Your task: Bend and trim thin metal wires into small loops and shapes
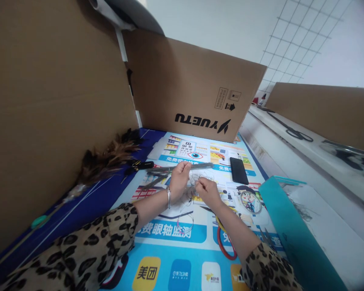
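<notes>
Both of my hands meet over a loose tangle of thin wire (189, 197) on the printed table cover. Fingers pinched, my left hand (179, 180) is raised at the left of the tangle; what it holds is too fine to make out. My right hand (209, 192) is closed at the fingertips, with fine wire showing right at them. Just beyond my hands lies a bundle of thin dark grey rods (202, 165). Red-and-yellow-handled pliers or scissors (226, 246) lie partly hidden under my right forearm.
A black phone (239, 170) and a round clear dish (250, 201) lie to the right, near a teal-edged box (291, 226) with wire scraps. Black-handled tools (144, 165) and a feather duster (109, 155) are on the left. Cardboard panels (194, 89) wall the back and left.
</notes>
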Demonstrator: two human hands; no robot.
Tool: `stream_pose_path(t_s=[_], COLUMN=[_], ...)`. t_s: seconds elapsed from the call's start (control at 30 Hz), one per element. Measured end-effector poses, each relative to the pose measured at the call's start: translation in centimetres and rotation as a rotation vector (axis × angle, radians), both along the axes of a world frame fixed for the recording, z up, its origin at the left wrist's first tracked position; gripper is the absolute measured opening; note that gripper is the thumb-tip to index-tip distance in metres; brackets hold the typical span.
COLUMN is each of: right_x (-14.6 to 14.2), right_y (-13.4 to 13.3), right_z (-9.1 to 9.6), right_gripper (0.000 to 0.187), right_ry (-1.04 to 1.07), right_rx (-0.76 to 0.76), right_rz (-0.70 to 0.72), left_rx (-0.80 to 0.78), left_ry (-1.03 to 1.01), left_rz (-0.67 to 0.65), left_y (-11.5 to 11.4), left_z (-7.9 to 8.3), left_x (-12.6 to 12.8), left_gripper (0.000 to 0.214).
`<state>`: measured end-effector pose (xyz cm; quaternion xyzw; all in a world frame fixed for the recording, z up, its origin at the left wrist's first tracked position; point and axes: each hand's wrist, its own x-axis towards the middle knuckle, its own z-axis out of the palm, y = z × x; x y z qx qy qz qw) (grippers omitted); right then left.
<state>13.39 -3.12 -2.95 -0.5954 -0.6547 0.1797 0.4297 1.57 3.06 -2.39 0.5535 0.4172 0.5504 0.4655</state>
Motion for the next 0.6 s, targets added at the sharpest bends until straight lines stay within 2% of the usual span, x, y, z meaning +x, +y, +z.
stream_pose_path(t_s=[0.2, 0.43, 0.6], right_x=[0.8, 0.9, 2.2], right_y=[0.2, 0.5, 0.9], right_z=[0.0, 0.1, 0.5], right_gripper=[0.022, 0.025, 0.029], right_ry=[0.078, 0.351, 0.411], right_rx=[-0.007, -0.134, -0.115], right_rz=[-0.033, 0.057, 0.020], left_rx=[0.030, 0.047, 0.020], left_ry=[-0.002, 0.018, 0.012], left_rz=[-0.053, -0.116, -0.154], left_y=[0.0, -0.3, 0.1], left_z=[0.0, -0.1, -0.5], left_x=[-0.1, 0.1, 0.1], left_gripper=[0.024, 0.026, 0.028])
